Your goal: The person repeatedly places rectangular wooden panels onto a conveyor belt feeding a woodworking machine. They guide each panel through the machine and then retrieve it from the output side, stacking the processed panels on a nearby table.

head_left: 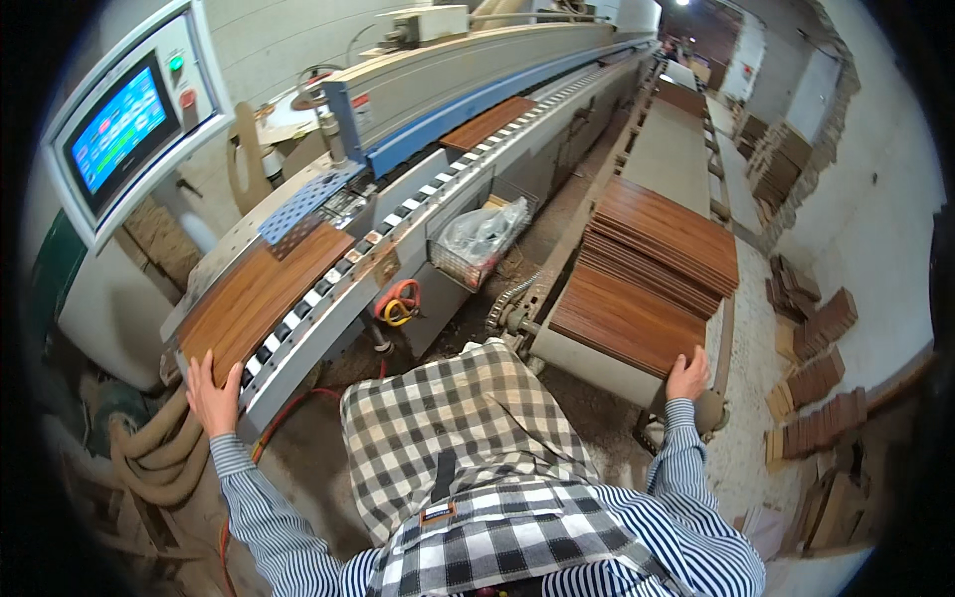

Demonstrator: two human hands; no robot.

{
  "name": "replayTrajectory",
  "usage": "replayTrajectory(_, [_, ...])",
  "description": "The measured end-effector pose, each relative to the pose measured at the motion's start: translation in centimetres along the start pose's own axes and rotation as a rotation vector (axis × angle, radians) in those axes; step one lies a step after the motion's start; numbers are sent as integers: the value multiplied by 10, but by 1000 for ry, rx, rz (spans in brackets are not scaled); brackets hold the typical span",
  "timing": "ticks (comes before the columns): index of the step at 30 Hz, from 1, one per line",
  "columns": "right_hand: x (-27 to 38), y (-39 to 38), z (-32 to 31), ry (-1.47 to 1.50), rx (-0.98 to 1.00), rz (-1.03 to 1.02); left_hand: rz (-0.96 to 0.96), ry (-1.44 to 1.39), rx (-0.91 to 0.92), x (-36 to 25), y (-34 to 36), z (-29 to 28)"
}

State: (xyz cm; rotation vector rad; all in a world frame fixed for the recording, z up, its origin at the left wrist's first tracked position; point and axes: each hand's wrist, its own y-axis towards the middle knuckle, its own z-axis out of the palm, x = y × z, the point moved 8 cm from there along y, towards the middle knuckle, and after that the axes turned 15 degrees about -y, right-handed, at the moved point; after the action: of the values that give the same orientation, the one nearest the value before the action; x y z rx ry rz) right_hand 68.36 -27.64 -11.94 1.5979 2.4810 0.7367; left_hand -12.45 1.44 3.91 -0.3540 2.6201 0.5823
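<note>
2 blue-striped sleeves (279, 532) show beside a black-and-white checked apron (497, 443).

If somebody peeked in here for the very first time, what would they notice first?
Probably the bright blue screen glowing at the upper left. Next, the reddish-brown boards: one at the left hand on the long machine, and overlapping boards on the right, with the right hand at the near end. The black-and-white checked apron also stands out, low in the middle.

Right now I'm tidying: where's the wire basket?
Near the head view's centre, the wire basket is against the machine, right of the red and yellow rings.
</note>
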Motion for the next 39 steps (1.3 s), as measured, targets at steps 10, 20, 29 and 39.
replayTrajectory(10, [-49,-9,28,-85,235,307,4,45,-11,-3,1,14])
replayTrajectory(20, [-44,-53,-10,11,239,418,3,52,-19,-5,-1,12])
replayTrajectory(29, [-58,-67,66,1188,562,848,-2,60,-22,-4,0,12])
replayTrajectory(39, [-62,-66,75,1191,502,821,24,-32,-12,3,1,13])
